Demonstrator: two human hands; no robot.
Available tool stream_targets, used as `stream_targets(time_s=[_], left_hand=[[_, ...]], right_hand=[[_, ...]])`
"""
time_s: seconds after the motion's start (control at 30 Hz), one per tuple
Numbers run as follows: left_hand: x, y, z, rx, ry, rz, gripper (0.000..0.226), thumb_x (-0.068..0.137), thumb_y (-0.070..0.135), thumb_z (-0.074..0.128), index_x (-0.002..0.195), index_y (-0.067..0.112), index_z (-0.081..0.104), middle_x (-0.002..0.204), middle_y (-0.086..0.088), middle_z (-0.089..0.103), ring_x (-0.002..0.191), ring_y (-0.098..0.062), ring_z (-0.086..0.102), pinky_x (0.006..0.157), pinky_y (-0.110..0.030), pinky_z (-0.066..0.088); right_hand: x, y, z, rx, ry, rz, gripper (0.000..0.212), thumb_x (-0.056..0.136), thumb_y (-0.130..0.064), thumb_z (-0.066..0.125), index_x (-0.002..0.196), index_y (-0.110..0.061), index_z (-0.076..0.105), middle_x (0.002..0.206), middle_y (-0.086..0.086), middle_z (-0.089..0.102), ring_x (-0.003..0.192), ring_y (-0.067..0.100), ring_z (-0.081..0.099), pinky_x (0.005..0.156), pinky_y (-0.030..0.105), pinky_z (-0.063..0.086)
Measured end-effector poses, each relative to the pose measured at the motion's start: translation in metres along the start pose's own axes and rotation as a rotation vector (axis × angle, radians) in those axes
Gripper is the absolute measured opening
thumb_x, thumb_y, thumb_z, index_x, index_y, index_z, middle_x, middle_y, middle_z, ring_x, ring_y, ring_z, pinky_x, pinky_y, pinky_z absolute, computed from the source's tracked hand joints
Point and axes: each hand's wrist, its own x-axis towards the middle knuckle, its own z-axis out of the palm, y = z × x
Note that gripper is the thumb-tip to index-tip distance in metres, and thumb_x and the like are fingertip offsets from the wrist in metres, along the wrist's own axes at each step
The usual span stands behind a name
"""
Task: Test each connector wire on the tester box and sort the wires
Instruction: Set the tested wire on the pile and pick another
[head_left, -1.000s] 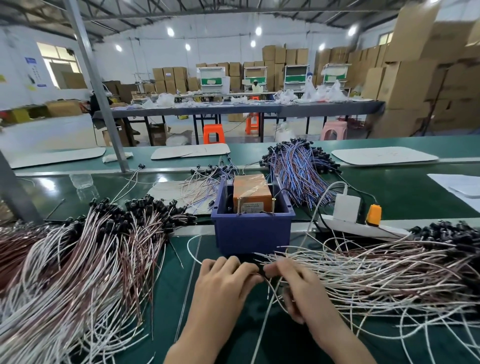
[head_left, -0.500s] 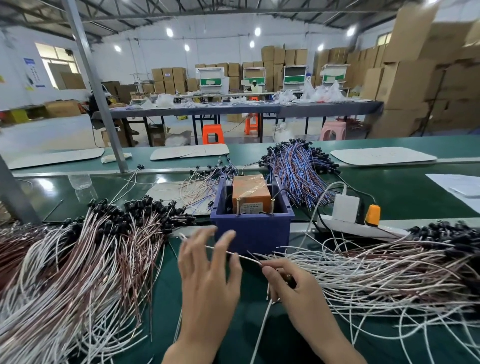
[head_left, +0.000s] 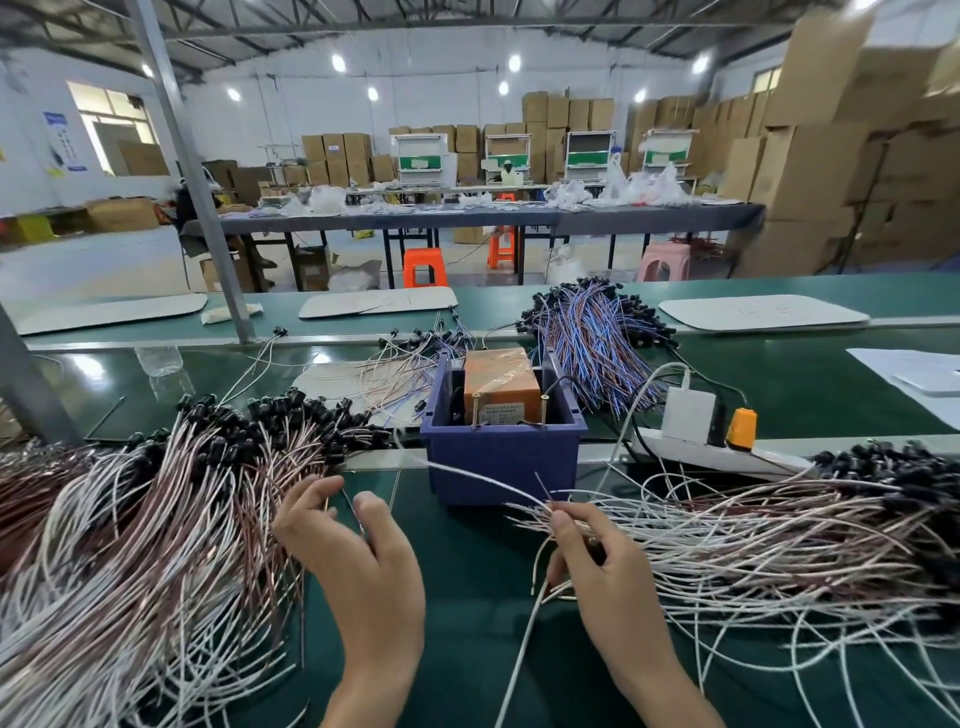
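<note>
The orange tester box (head_left: 501, 383) sits inside a blue bin (head_left: 503, 466) at the middle of the green bench. My left hand (head_left: 358, 556) is at the edge of the big left pile of pink and white wires (head_left: 156, 525); a thin wire (head_left: 354, 512) runs between its thumb and curled fingers. My right hand (head_left: 602, 561) pinches a white wire (head_left: 488, 480) whose bare end points up-left in front of the bin. Its lower part trails toward me. Another large wire pile (head_left: 779, 545) spreads to the right.
A bundle of blue and purple wires (head_left: 592, 332) lies behind the bin, with a smaller loose bunch (head_left: 405, 374) to its left. A white power strip (head_left: 701, 453) with an orange plug sits right of the bin. A steel post (head_left: 208, 223) stands at the back left.
My left hand swung left from in front of the bin to the left pile, its fingers curling. My right hand lifted slightly, wire ends now pointing toward the bin.
</note>
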Motion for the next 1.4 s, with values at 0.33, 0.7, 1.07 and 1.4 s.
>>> stream_targets(time_s=[0.33, 0.7, 1.07, 1.4], left_hand=[[-0.001, 0.001, 0.01, -0.572, -0.447, -0.663, 0.034, 0.108, 0.027, 0.036, 0.105, 0.013, 0.067, 0.095, -0.01, 0.076, 0.094, -0.023, 0.072, 0.081, -0.036, 0.052], [-0.002, -0.009, 0.01, -0.658, -0.348, -0.787, 0.036, 0.083, 0.037, 0.065, 0.112, 0.019, 0.077, 0.055, 0.005, 0.04, 0.053, -0.004, 0.043, 0.072, -0.022, 0.044], [0.015, -0.019, 0.023, -0.955, -0.444, -0.966, 0.023, 0.086, 0.039, 0.066, 0.101, 0.028, 0.08, 0.064, 0.01, 0.048, 0.062, -0.005, 0.053, 0.076, -0.029, 0.051], [0.02, -0.026, 0.031, -1.074, -0.442, -1.002, 0.022, 0.094, 0.037, 0.061, 0.1, 0.027, 0.08, 0.06, 0.01, 0.042, 0.057, -0.005, 0.049, 0.074, -0.028, 0.053]], right_hand=[[0.0, 0.001, 0.004, -0.072, -0.112, -0.018, 0.015, 0.1, -0.041, 0.056, 0.102, -0.053, 0.063, 0.065, -0.002, 0.071, 0.062, 0.005, 0.063, 0.065, 0.014, 0.046], [0.004, -0.001, 0.002, 0.047, 0.116, 0.011, 0.021, 0.099, -0.045, 0.054, 0.093, -0.034, 0.07, 0.073, -0.004, 0.072, 0.066, 0.012, 0.067, 0.06, 0.017, 0.048], [0.03, -0.001, 0.02, 0.097, 0.33, -0.062, 0.014, 0.099, -0.045, 0.052, 0.11, -0.041, 0.057, 0.081, -0.012, 0.071, 0.066, 0.003, 0.064, 0.062, 0.012, 0.047], [0.039, 0.005, 0.027, 0.061, 0.359, -0.149, 0.009, 0.098, -0.043, 0.055, 0.1, -0.035, 0.059, 0.077, -0.011, 0.071, 0.072, 0.009, 0.068, 0.068, 0.016, 0.049]])
